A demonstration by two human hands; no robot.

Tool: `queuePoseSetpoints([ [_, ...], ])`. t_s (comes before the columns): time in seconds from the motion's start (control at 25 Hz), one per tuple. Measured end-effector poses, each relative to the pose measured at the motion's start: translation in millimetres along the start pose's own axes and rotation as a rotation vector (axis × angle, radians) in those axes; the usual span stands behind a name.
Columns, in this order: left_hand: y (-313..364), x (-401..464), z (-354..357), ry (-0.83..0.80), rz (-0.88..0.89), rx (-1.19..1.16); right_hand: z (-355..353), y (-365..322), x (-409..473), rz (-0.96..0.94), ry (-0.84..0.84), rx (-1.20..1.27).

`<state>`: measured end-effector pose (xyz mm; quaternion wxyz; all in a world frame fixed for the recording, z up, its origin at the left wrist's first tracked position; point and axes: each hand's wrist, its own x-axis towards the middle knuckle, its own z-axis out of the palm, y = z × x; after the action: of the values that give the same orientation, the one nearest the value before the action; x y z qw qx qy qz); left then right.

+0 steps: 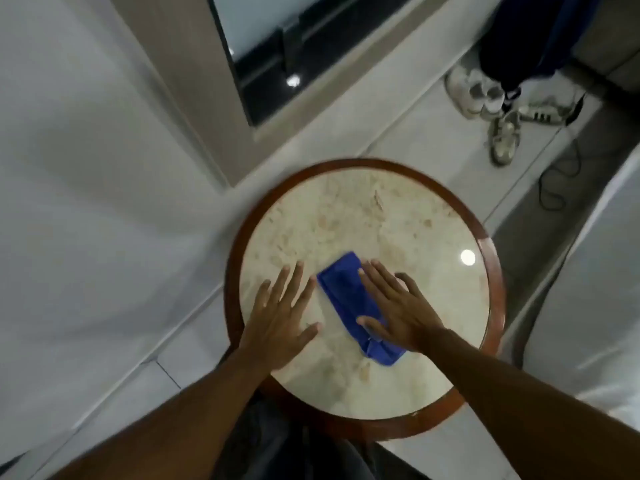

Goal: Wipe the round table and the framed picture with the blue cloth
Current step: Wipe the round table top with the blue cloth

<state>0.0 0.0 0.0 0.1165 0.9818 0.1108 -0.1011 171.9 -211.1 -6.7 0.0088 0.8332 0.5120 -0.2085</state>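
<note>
The round table point(363, 216) has a pale marble top inside a dark red-brown wooden rim. A folded blue cloth point(346, 292) lies near the middle of the top. My right hand point(398, 310) presses flat on the cloth's right side, fingers spread, thumb across its lower part. My left hand point(280, 320) rests flat on the bare marble just left of the cloth, fingers apart, holding nothing. No framed picture is clearly visible; a dark glass panel in a beige frame point(263, 60) stands behind the table.
Several sneakers point(498, 109) lie on the pale tiled floor at the upper right, under dark hanging clothing point(526, 39). A black cable point(557, 174) loops on the floor nearby. White fabric point(86, 168) fills the left side, and more white bedding point(588, 289) the right.
</note>
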Motion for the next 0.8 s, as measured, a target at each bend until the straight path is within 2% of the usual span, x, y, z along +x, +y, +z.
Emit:
queuePoseSetpoints([
  [0.16, -8.5, 61.4, 72.9, -0.067, 0.055, 0.054, 61.7, 10.5, 49.7, 0.002, 0.079, -0.093],
  [0.32, 10.0, 63.9, 112.0, 0.052, 0.026, 0.122, 94.8, 8.1, 48.4, 0.034, 0.217, -0.066],
  [0.4, 13.6, 68.3, 110.4, 0.094, -0.012, 0.153, 94.0, 7.2, 52.0, 0.031, 0.259, -0.061],
  [0.64, 20.7, 70.5, 96.4, 0.063, -0.008, 0.176, 89.4, -6.8, 48.0, 0.032, 0.34, 0.01],
  [0.8, 19.7, 50.0, 52.6, 0.106, -0.008, 0.214, 52.8, -37.4, 35.9, 0.025, 0.416, 0.117],
])
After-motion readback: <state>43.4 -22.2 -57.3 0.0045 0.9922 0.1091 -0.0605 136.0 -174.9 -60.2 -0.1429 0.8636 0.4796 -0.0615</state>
